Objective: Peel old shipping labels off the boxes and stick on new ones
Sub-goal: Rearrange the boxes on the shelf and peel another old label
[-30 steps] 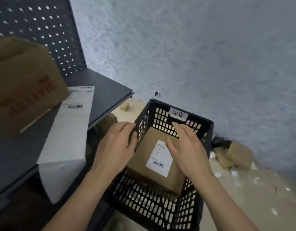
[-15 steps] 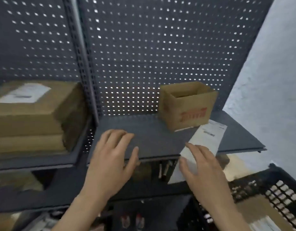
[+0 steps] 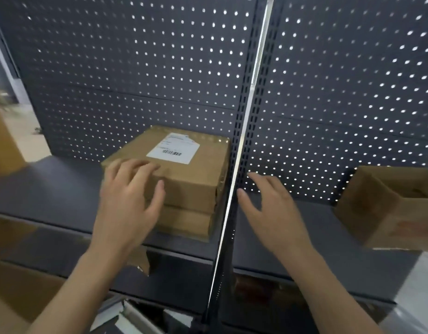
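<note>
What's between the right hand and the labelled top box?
Head view: the rack's vertical upright runs between the right hand and the labelled top box.

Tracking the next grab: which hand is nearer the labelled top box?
Left. The left hand is at the top box's near left corner, fingers over its edge. The right hand hovers to the box's right, past the shelf upright, not touching it.

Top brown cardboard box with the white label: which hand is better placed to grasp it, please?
Probably the left hand: its fingers touch the brown cardboard box; the right hand hovers beyond the silver upright.
</note>
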`<action>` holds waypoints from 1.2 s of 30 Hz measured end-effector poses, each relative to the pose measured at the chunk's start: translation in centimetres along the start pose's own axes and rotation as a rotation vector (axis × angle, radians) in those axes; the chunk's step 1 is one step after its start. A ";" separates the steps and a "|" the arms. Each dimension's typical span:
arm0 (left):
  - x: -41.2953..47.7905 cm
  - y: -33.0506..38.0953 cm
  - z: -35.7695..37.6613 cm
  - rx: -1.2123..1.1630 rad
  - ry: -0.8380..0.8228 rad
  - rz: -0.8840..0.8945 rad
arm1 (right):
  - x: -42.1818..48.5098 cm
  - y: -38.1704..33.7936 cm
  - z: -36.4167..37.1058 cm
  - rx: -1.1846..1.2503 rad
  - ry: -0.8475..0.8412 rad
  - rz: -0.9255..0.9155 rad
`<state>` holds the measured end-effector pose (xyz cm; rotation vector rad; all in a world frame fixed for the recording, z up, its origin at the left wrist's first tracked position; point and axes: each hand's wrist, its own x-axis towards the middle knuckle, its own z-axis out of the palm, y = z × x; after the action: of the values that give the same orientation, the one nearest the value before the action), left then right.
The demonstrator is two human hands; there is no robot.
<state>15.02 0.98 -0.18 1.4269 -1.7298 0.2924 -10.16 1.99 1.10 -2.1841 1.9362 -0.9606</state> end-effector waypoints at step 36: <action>5.7 2.2 1.9 -0.152 -0.161 -0.333 | 6.1 1.2 -2.2 0.168 -0.153 0.321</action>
<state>12.23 -3.48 3.47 1.6290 -1.5672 -0.1344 -12.21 -3.15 4.74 -1.7340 1.9724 -0.8408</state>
